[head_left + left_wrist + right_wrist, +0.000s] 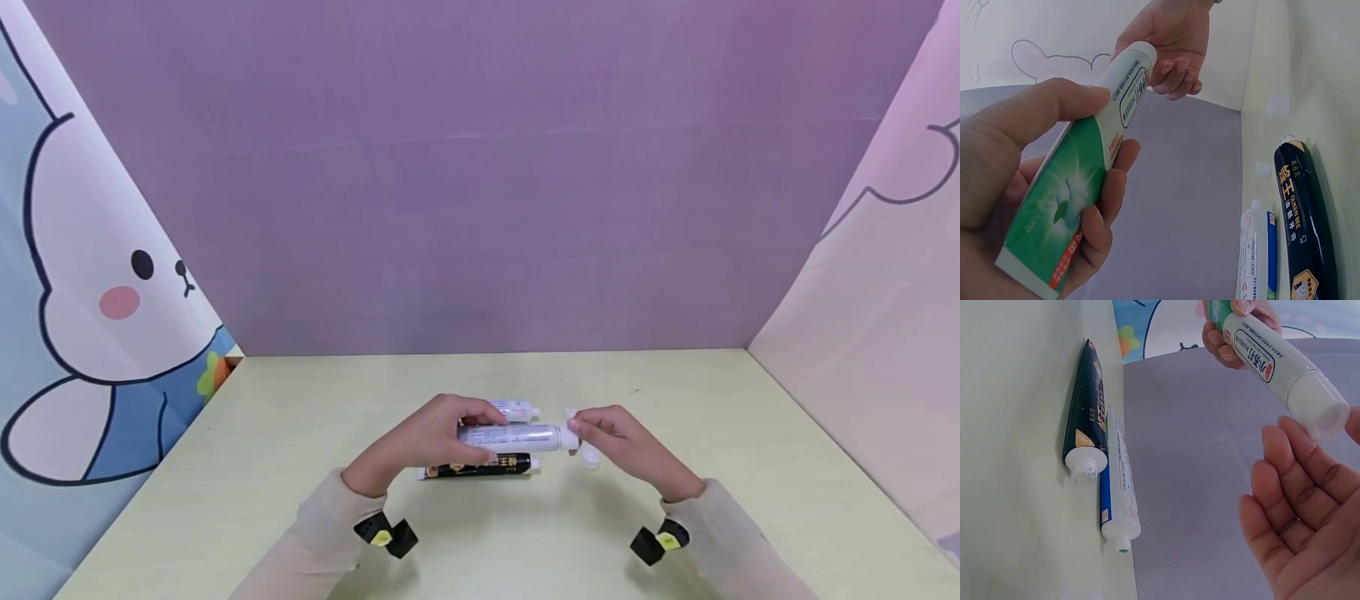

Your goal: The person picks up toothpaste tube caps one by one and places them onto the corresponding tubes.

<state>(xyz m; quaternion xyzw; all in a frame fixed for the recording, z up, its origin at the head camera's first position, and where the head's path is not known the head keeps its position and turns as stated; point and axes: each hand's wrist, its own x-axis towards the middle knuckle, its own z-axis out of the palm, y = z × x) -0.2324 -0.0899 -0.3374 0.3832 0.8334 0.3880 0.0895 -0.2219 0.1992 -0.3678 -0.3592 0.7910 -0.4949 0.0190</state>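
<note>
My left hand (442, 432) grips a green and white toothpaste tube (525, 437) by its body, thumb on one side and fingers curled round the other. The tube is held above the table, its white cap (1317, 405) toward my right hand (628, 443). Thumb and forefinger of the right hand pinch that cap, the other fingers loosely bent. Below lie a black tube (1302, 219) with an uncovered white nozzle and, beside it, a white and blue tube (1120, 481), also with its nozzle uncovered.
Two loose white caps lie on the pale table (300, 433) near the nozzles, one of them (590, 457) under my right hand. A purple panel (480, 208) stands behind the table, with printed sheets at both sides.
</note>
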